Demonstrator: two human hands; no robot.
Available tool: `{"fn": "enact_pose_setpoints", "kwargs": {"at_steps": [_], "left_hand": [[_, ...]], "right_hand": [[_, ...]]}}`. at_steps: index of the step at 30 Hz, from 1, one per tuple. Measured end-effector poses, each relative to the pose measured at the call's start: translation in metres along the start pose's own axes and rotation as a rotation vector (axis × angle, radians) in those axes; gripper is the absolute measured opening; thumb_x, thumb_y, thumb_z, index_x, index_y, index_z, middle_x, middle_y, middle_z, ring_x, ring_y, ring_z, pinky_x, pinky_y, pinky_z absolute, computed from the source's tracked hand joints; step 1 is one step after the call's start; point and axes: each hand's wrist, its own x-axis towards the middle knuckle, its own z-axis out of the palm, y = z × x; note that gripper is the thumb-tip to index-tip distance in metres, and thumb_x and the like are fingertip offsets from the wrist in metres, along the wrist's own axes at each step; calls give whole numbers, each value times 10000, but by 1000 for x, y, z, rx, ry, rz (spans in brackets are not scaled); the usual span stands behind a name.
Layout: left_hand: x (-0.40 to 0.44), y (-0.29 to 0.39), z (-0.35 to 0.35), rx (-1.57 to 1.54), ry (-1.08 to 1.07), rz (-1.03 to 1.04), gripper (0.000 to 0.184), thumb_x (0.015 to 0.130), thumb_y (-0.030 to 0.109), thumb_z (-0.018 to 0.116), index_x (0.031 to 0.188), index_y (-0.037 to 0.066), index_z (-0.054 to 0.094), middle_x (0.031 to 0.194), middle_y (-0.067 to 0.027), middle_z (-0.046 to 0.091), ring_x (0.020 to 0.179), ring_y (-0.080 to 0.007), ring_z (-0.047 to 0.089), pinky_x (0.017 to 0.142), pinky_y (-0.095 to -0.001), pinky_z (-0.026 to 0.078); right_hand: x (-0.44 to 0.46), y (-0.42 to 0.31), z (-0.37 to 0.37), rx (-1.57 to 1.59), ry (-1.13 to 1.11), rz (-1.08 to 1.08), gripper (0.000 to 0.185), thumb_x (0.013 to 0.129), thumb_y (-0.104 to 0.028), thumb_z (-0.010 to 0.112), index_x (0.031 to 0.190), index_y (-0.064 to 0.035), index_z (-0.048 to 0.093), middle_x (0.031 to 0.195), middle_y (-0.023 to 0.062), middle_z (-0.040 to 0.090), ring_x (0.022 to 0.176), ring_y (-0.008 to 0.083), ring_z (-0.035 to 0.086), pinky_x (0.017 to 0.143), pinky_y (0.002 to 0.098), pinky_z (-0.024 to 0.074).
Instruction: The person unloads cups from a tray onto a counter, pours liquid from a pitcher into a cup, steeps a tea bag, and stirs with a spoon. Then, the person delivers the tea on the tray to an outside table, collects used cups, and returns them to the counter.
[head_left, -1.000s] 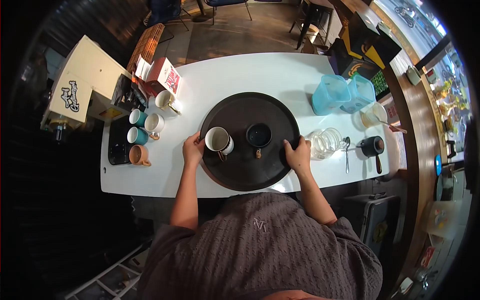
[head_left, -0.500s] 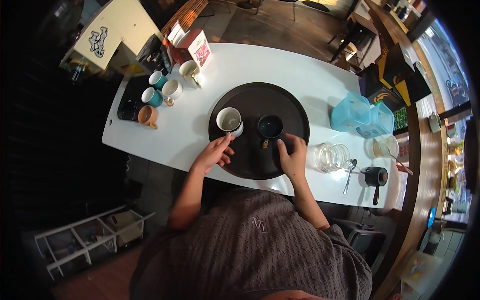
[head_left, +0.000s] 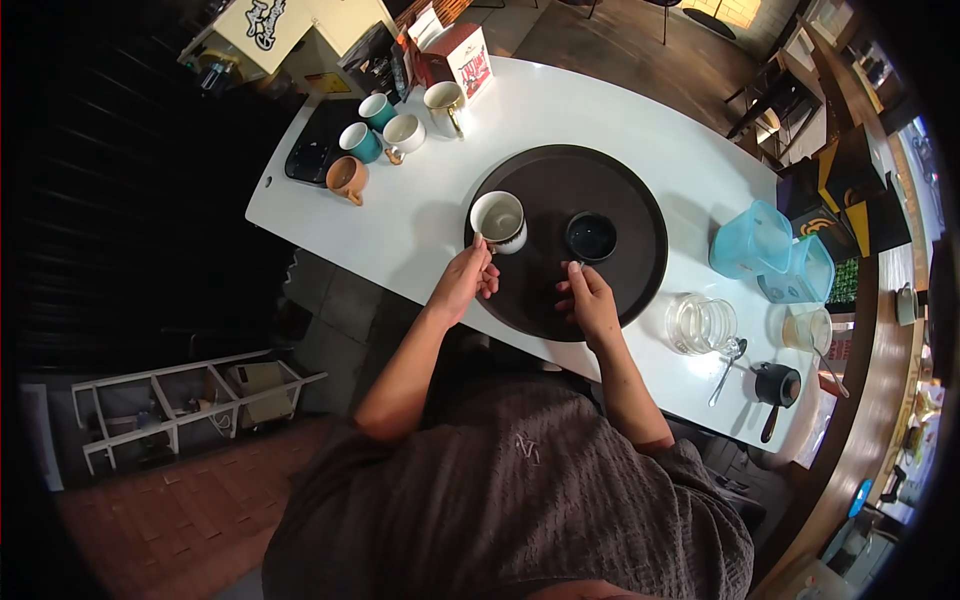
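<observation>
A round dark tray (head_left: 620, 285) lies on the white table. On its left part stands a white cup (head_left: 499, 222), and my left hand (head_left: 464, 283) pinches this cup's handle at its near side. Right of it stands a black cup (head_left: 591, 237). My right hand (head_left: 591, 300) has its thumb and forefinger closed at the near side of the black cup, where its handle is hidden by the fingers. Both cups are upright on the tray.
Teal, white and orange mugs (head_left: 347, 178) stand at the left beside a black device (head_left: 308, 155). A red and white box (head_left: 468, 62) is behind. Blue containers (head_left: 750, 240), a glass jar (head_left: 700, 323), spoon (head_left: 728, 372) and black pot (head_left: 776, 384) are right.
Both hands have left the tray's rim and moved inward to the cups' handles, closing their fingers there. The view has turned, so the table appears tilted and further right.
</observation>
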Motion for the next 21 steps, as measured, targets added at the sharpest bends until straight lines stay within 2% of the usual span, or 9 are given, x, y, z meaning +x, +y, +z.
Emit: {"fn": "enact_pose_setpoints", "kwargs": {"at_steps": [4,6,7,12,16,18,21], "left_hand": [[-25,3,-36,-31,7,67,407,1025,473,346,785,149,406,774,-22,518,646,-107,516,565,-234,387],[-38,0,-64,-3,57,92,399,1028,456,355,784,143,404,759,-14,509,627,-97,508,546,-224,372],[-43,-3,-78,-57,95,108,359,1015,417,431,832,113,477,716,14,492,572,-71,475,497,-221,355],[-74,-5,-159,-43,161,129,373,1011,423,437,801,116,466,696,16,480,546,-65,430,473,-223,294],[-84,-3,-220,-17,225,139,405,1001,465,427,795,119,469,681,13,461,545,-62,420,475,-217,273],[-86,1,-247,13,303,141,431,1015,473,378,737,144,393,690,-6,443,525,-71,387,471,-214,239],[-81,7,-284,-2,314,122,435,1009,484,388,732,149,401,682,2,453,525,-66,398,470,-216,240]], "right_hand": [[7,2,12,52,19,37,383,995,-433,465,1035,-77,602,822,7,569,657,88,562,543,218,428],[12,1,20,89,75,-20,373,1002,-420,456,960,-73,586,773,-7,531,658,77,530,563,223,432],[12,-3,25,89,86,-16,376,1009,-408,446,931,-64,576,754,-10,510,644,77,507,570,234,435],[20,-20,68,69,61,-58,365,1012,-389,450,922,-59,578,754,-6,514,655,84,514,591,238,431],[31,-44,124,66,-2,-59,346,1010,-375,460,927,-60,576,752,-9,517,660,90,515,594,240,428],[42,-49,151,137,-124,-32,334,1009,-365,465,932,-57,568,761,-5,522,663,93,514,604,242,430],[63,-50,187,123,-212,11,331,1006,-364,468,928,-55,558,775,5,524,684,103,515,619,251,437]]}}
